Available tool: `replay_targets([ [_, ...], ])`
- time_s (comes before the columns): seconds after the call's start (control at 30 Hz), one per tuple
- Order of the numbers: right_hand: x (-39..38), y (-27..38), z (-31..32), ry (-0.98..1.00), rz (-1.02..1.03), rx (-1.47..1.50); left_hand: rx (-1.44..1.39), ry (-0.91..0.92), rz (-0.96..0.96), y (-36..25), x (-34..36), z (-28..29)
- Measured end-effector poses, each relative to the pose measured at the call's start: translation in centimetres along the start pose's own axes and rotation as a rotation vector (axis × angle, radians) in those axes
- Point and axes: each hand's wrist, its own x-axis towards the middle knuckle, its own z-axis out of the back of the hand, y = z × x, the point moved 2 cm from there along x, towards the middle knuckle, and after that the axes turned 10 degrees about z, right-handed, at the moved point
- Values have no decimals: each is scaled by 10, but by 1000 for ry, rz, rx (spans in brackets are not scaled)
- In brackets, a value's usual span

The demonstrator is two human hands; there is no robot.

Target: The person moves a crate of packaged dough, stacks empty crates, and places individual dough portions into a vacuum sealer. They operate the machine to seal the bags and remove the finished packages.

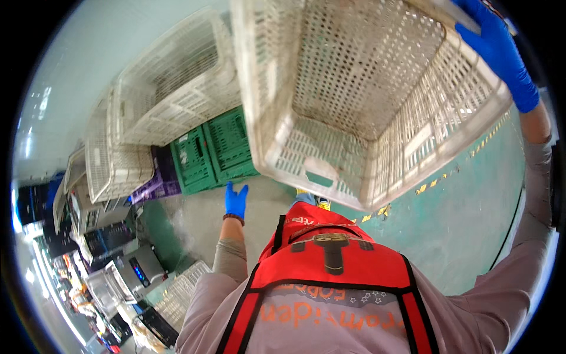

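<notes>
Holding one white crate point(365, 65) with right hand point(496, 53), left hand point(236, 202) spread, two green crates point(227, 144) beyond.

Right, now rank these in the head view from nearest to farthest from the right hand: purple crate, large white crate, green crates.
From the right hand:
1. Large white crate: nearest, its upper right rim at the fingers.
2. Green crates: lower, left of the white one.
3. Purple crate: farthest, just left of the green ones.
</notes>
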Motion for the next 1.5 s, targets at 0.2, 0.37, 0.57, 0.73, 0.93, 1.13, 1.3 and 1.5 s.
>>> replay_targets([
  [0.2,-45,88,-66,-134,74,114,-19,58,248,58,-61,37],
  [0.37,-104,131,-132,87,1,98,373,129,600,258,-59,115],
  [0.57,-204,136,-208,158,-72,-120,263,284,913,378,-77,188],
  [0.73,-318,120,-253,369,-374,-181,-7,248,674,276,-76,141],
  [0.93,-432,102,-313,275,-684,-255,36,326,414,137,-91,69],
  [1.13,-582,157,-390,327,-852,-170,176,409,333,141,-108,28],
  [1.3,-678,206,-406,711,-1035,-67,260,404,406,150,-130,30],
  [1.5,-631,254,-430,767,-1224,291,167,312,484,164,-135,62],
])
